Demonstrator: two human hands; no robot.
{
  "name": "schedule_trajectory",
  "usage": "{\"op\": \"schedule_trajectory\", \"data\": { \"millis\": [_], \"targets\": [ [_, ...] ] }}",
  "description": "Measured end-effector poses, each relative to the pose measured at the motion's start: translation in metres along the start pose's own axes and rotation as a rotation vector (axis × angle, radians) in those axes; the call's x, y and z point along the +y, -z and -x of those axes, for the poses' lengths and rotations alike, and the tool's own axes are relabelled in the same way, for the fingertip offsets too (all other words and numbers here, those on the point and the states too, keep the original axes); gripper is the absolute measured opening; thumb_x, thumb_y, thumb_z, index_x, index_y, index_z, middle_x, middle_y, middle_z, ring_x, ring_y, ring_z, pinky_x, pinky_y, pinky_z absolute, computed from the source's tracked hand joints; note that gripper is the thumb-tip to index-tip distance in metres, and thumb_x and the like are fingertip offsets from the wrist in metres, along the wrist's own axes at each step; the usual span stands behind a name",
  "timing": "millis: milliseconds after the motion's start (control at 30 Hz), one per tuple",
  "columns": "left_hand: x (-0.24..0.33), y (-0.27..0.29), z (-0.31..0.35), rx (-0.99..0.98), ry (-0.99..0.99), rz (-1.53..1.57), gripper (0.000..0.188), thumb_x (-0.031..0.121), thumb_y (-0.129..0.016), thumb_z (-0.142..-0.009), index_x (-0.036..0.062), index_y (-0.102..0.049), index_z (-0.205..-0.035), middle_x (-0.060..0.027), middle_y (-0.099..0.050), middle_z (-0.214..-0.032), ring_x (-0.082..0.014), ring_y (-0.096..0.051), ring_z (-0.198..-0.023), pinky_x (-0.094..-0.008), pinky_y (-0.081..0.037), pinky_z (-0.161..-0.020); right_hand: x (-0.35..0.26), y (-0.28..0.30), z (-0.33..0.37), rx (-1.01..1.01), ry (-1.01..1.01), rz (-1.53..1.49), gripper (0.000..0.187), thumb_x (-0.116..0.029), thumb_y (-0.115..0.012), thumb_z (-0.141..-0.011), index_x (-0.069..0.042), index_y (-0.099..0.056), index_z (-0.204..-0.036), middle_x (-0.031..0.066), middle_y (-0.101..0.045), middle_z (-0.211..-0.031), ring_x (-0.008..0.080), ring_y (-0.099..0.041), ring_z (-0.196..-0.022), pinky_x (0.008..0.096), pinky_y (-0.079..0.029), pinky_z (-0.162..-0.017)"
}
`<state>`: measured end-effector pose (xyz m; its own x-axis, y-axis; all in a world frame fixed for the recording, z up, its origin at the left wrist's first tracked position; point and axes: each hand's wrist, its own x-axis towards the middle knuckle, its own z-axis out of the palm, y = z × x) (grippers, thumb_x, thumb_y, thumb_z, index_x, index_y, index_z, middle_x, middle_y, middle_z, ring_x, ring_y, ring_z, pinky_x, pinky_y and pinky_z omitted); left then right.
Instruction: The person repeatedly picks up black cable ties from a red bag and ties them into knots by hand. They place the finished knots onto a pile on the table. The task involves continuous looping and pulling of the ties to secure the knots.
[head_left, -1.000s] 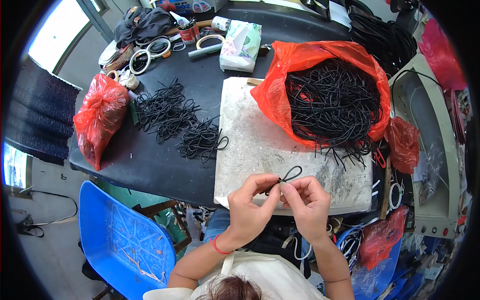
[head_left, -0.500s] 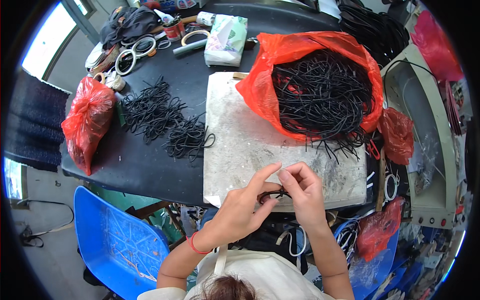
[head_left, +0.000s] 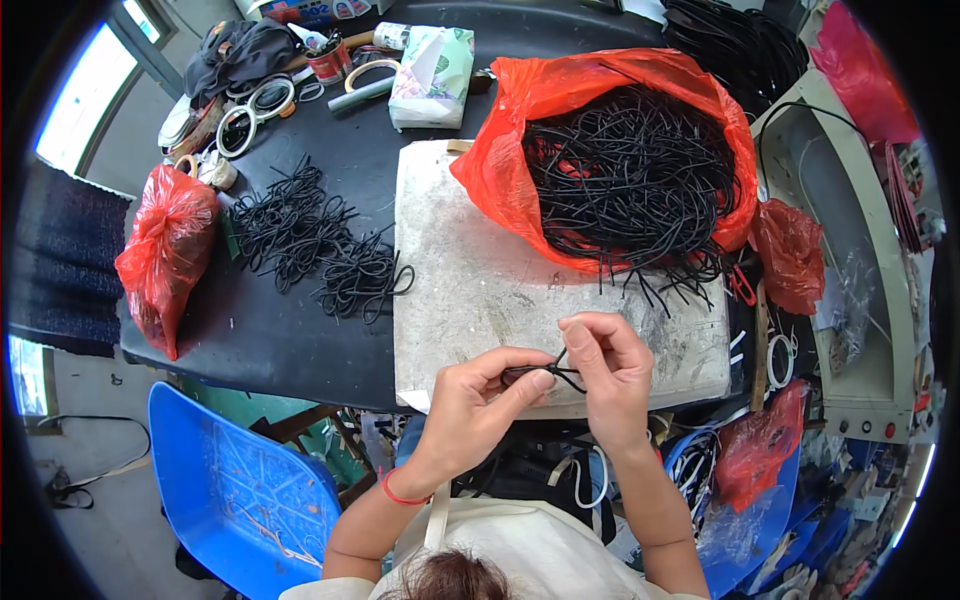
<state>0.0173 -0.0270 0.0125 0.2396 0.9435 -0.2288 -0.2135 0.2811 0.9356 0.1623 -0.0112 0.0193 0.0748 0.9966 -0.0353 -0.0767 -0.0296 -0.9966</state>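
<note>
A thin black cord [head_left: 568, 374] is stretched between my two hands, with a small crossing or knot in it. My left hand [head_left: 468, 408] pinches one part of it between thumb and fingers. On the other side, my right hand [head_left: 615, 375] grips a strand with thumb and forefinger. Both hands are over the near edge of a stained whitish board [head_left: 450, 270]. Beyond them an open red plastic bag [head_left: 500, 165] sits on the board, full of loose black cords [head_left: 640, 170]. Bunches of looped black cord [head_left: 285, 235] lie left of the board.
A tied red bag [head_left: 168, 250] stands at the table's left. Tape rolls [head_left: 237, 132] and a tissue pack [head_left: 432, 80] are at the back. A blue chair [head_left: 235, 480] is at lower left. Right of the board are a crumpled red bag [head_left: 788, 255] and a grey metal cabinet [head_left: 870, 400].
My right hand has pulled slightly up and right, and the cord now shows stretched between both hands. My left hand's fingers have closed into a pinch. The whole view has shifted slightly.
</note>
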Motion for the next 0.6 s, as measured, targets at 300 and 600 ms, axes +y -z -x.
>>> {"op": "schedule_trajectory", "data": {
  "millis": [300, 600],
  "targets": [
    [0.012, 0.004, 0.002, -0.078, -0.071, -0.425, 0.02, 0.013, -0.063, -0.082, -0.0018, -0.062, -0.095, -0.0119, -0.065, -0.078, -0.0133, -0.063, -0.066, -0.0249, -0.047, -0.058, 0.004, 0.013, 0.003, -0.228, -0.225, 0.074, 0.023, -0.019, -0.058, -0.088, -0.003, -0.054, -0.072, -0.0076, -0.041, -0.059, 0.0013, -0.033, -0.055, 0.02, -0.027, -0.047],
    [-0.003, 0.002, 0.004, -0.032, -0.074, -0.251, 0.017, 0.012, -0.065, -0.083, -0.0032, -0.06, -0.089, -0.0033, -0.061, -0.074, -0.0071, -0.056, -0.064, -0.0212, -0.046, -0.056, 0.006, 0.004, 0.006, -0.074, -0.026, 0.169, 0.02, -0.015, -0.058, -0.088, -0.002, -0.052, -0.074, -0.0062, -0.042, -0.058, 0.0017, -0.034, -0.054, 0.0203, -0.028, -0.046]
  ]
}}
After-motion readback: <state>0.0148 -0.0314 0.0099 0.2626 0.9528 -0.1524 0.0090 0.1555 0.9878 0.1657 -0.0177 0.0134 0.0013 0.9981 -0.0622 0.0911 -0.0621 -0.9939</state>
